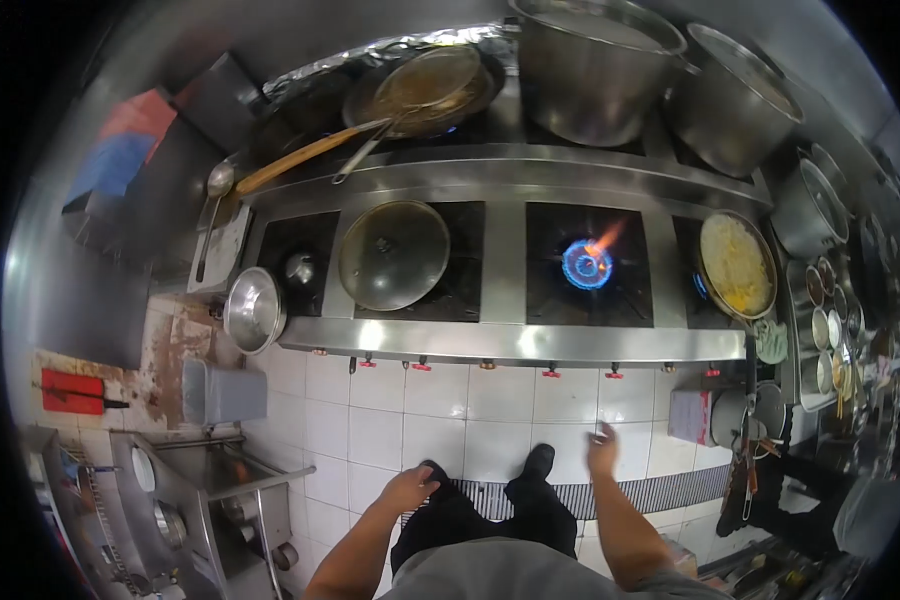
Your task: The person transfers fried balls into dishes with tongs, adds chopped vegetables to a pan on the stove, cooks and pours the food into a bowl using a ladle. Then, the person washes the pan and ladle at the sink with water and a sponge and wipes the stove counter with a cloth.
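My left hand (410,490) hangs in front of my left leg, fingers partly stretched, holding nothing. My right hand (601,452) is over the tiled floor to the right of my feet, its fingers loosely apart with nothing visible in them. Both hands are short of the stove's front edge. On the stove (505,260), a burner (587,264) burns with a blue ring and an orange flame, no pan on it. To its right, a frying pan (738,264) holds yellow and white food, handle toward me. A lidded pan (395,256) sits on the left burner.
Two tall stockpots (600,85) (732,105) stand at the back. Behind left, a strainer (430,82) lies over a wok, its wooden handle (295,162) reaching leftward. A metal bowl (254,311) is at the stove's left corner. Small condiment bowls (823,330) crowd the right side.
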A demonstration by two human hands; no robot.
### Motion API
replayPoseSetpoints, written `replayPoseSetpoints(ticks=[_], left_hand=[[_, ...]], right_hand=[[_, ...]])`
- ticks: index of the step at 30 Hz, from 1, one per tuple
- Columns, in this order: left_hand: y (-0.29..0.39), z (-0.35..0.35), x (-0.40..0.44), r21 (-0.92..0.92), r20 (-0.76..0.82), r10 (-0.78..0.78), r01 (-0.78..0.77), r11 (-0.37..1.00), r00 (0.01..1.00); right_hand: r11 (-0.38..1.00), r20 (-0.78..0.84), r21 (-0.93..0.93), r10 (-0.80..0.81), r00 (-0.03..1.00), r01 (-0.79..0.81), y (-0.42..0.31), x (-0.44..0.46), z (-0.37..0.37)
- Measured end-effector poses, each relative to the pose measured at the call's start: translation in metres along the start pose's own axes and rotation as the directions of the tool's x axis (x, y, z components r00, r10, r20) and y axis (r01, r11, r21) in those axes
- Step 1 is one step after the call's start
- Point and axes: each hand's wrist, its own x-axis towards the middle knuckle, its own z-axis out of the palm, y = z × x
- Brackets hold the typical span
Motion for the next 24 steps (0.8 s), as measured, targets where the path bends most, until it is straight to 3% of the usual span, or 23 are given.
replayPoseSetpoints(ticks=[1,2,3,4,5,6,7,8,10,12,13,15,16,17,18,19,20,22,23,24], left_hand=[[-0.015,0.0,-0.007,-0.015,-0.024,0.011,-0.011,1.0,1.0],[-0.029,-0.001,-0.017,-0.031,-0.03,0.018,-0.018,0.999,0.999],[-0.047,0.001,-0.031,-0.102,-0.098,-0.04,0.03,0.994,0.994],[-0.068,0.005,-0.042,-0.176,-0.159,-0.102,0.073,0.982,0.982],[-0.093,0.012,-0.053,-0.208,-0.198,-0.143,0.101,0.973,0.97],[-0.121,0.022,-0.066,-0.241,-0.235,-0.186,0.128,0.962,0.954],[-0.162,0.042,-0.076,-0.147,-0.294,-0.12,0.079,0.986,0.948],[-0.202,0.063,-0.086,-0.047,-0.347,-0.05,0.036,0.998,0.936],[-0.241,0.09,-0.121,-0.238,-0.408,-0.234,0.144,0.961,0.882],[-0.277,0.129,-0.155,-0.431,-0.352,-0.514,0.352,0.831,0.782],[-0.303,0.164,-0.173,-0.46,-0.345,-0.54,0.363,0.81,0.768],[-0.345,0.228,-0.201,-0.667,-0.154,-0.722,0.468,0.579,0.674],[-0.348,0.239,-0.219,-0.686,-0.137,-0.738,0.474,0.552,0.661],[-0.345,0.246,-0.238,-0.431,-0.229,-0.581,0.454,0.78,0.781],[-0.345,0.256,-0.251,-0.131,-0.252,-0.386,0.364,0.922,0.888],[-0.355,0.287,-0.254,-0.242,-0.26,-0.538,0.485,0.84,0.802],[-0.355,0.285,-0.257,-0.12,-0.142,-0.437,0.423,0.898,0.888],[-0.357,0.305,-0.255,-0.064,-0.157,-0.429,0.424,0.903,0.89],[-0.359,0.313,-0.25,-0.087,-0.236,-0.409,0.4,0.912,0.881],[-0.36,0.307,-0.234,-0.286,-0.144,-0.596,0.543,0.789,0.79]], right_hand=[[0.978,0.149,-0.162,-0.106,0.983,0.13,-0.08,-0.008,0.036],[0.947,0.266,-0.1,-0.271,0.925,0.306,-0.135,-0.013,0.075],[0.801,0.312,-0.092,-0.541,0.781,0.592,-0.194,-0.015,0.107],[0.79,0.345,0.086,-0.596,0.725,0.607,-0.247,-0.017,0.14],[0.699,0.367,0.064,-0.68,0.635,0.712,-0.281,-0.012,0.174],[0.69,0.376,0.057,-0.684,0.625,0.721,-0.322,-0.011,0.206],[0.535,0.352,0.061,-0.802,0.483,0.843,-0.358,0.001,0.238],[0.575,0.388,0.068,-0.768,0.509,0.815,-0.389,0.01,0.27],[0.484,0.416,-0.121,-0.768,0.487,0.867,-0.434,0.032,0.329],[0.435,0.501,-0.339,-0.667,0.552,0.834,-0.459,0.053,0.383],[0.399,0.558,-0.406,-0.604,0.569,0.822,-0.465,0.065,0.406],[0.203,0.686,-0.522,-0.476,0.549,0.828,-0.479,0.076,0.431],[0.229,0.65,-0.561,-0.474,0.594,0.796,-0.483,0.072,0.436],[0.258,0.638,-0.569,-0.46,0.617,0.781,-0.485,0.075,0.443],[0.249,0.658,-0.524,-0.489,0.573,0.814,-0.488,0.078,0.441],[0.227,0.666,-0.491,-0.526,0.53,0.841,-0.485,0.082,0.442],[0.208,0.664,-0.498,-0.532,0.524,0.842,-0.483,0.082,0.441],[0.211,0.697,-0.479,-0.498,0.516,0.852,-0.492,0.051,0.424],[0.225,0.702,-0.404,-0.545,0.459,0.886,-0.489,0.037,0.414],[0.244,0.697,-0.343,-0.581,0.42,0.907,-0.489,0.012,0.398]])
